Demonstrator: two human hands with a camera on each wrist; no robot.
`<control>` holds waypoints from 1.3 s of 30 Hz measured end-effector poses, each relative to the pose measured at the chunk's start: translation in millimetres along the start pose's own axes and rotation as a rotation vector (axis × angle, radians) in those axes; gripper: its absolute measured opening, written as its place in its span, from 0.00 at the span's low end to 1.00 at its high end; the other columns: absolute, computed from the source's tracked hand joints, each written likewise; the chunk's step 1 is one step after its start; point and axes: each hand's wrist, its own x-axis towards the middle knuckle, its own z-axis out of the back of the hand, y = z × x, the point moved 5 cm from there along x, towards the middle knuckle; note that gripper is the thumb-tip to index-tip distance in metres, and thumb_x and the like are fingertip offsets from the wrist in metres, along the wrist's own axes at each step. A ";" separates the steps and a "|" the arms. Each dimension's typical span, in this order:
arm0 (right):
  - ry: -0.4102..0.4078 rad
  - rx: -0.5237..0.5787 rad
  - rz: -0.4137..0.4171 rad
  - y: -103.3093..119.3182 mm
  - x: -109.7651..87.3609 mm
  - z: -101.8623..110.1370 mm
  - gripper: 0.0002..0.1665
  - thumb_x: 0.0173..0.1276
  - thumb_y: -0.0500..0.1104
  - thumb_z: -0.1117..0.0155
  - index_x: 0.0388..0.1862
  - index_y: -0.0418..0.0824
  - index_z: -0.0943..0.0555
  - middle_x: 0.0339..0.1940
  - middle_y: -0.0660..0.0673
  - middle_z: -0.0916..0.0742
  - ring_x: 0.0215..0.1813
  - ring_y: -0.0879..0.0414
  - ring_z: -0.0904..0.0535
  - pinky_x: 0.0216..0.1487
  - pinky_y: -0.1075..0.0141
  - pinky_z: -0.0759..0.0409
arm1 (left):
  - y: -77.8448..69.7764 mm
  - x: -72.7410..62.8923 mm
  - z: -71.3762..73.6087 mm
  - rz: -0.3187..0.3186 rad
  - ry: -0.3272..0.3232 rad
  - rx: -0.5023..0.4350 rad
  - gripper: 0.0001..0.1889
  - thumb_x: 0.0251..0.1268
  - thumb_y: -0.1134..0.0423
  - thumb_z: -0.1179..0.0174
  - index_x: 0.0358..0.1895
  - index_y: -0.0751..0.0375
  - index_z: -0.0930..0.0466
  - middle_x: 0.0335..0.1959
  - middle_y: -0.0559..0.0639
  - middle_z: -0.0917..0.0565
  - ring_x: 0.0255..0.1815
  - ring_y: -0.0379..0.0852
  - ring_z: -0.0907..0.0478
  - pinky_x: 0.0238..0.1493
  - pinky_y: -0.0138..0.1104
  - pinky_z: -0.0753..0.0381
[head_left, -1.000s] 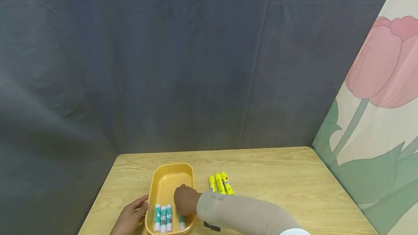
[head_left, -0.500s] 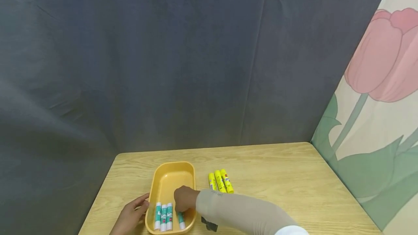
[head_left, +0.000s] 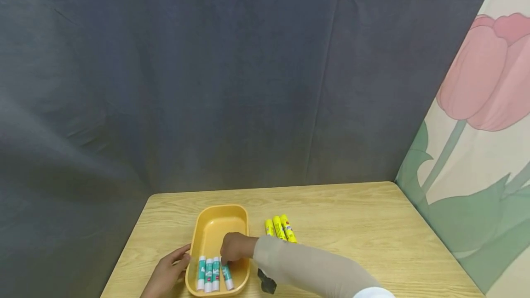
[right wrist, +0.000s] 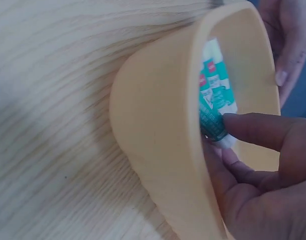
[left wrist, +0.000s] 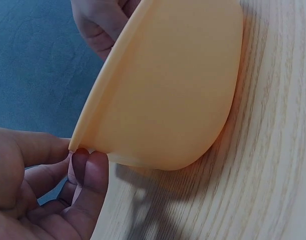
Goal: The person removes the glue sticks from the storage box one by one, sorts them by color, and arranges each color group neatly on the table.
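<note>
An orange-yellow plastic tray (head_left: 215, 226) stands on the table at front left in the head view. My left hand (head_left: 167, 270) grips its left rim; in the left wrist view the thumb and fingers pinch the edge of the tray (left wrist: 178, 95). Inside, three teal-and-white glue sticks (head_left: 209, 275) lie side by side near the front. My right hand (head_left: 235, 247) reaches over the tray's right side and pinches the upper end of another teal glue stick (head_left: 227, 278), slightly tilted beside the row. In the right wrist view, my right hand (right wrist: 273, 175) partly hides that stick's end.
Several yellow glue sticks, the middle one (head_left: 279, 227) among them, lie on the table (head_left: 352, 220) right of the tray, partly behind the right sleeve (head_left: 306, 263). A dark curtain (head_left: 248, 82) hangs behind, and a tulip-patterned cloth (head_left: 476, 82) on the right.
The pinched teal glue stick has moved left, nearer the row of three, and its front end now angles right. My left hand keeps its grip on the rim.
</note>
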 end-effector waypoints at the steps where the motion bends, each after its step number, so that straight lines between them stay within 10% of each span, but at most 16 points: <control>1: 0.005 0.080 -0.010 -1.1 -0.1 0.8 0.12 0.54 0.35 0.26 0.18 0.41 0.22 0.16 0.52 0.20 0.20 0.63 0.28 0.22 0.75 0.29 | 0.9 0.3 -0.2 0.006 0.000 0.000 0.25 0.74 0.59 0.46 0.67 0.70 0.32 0.45 0.57 0.21 0.41 0.47 0.18 0.38 0.39 0.14; 14: 0.144 0.764 0.002 -12.8 -7.0 16.1 0.08 0.63 0.28 0.35 0.41 0.31 0.20 0.33 0.41 0.15 0.40 0.44 0.14 0.48 0.52 0.16 | 5.1 0.9 -0.5 0.007 0.000 0.019 0.26 0.74 0.56 0.46 0.67 0.69 0.31 0.45 0.55 0.20 0.42 0.47 0.19 0.38 0.39 0.14; 39: 0.090 0.936 0.095 -68.6 -48.2 71.0 0.14 0.69 0.34 0.38 0.52 0.29 0.23 0.41 0.39 0.18 0.42 0.51 0.16 0.53 0.53 0.17 | 0.9 0.2 -0.5 -0.004 0.004 -0.001 0.24 0.75 0.58 0.47 0.67 0.67 0.31 0.47 0.57 0.21 0.45 0.49 0.19 0.39 0.39 0.14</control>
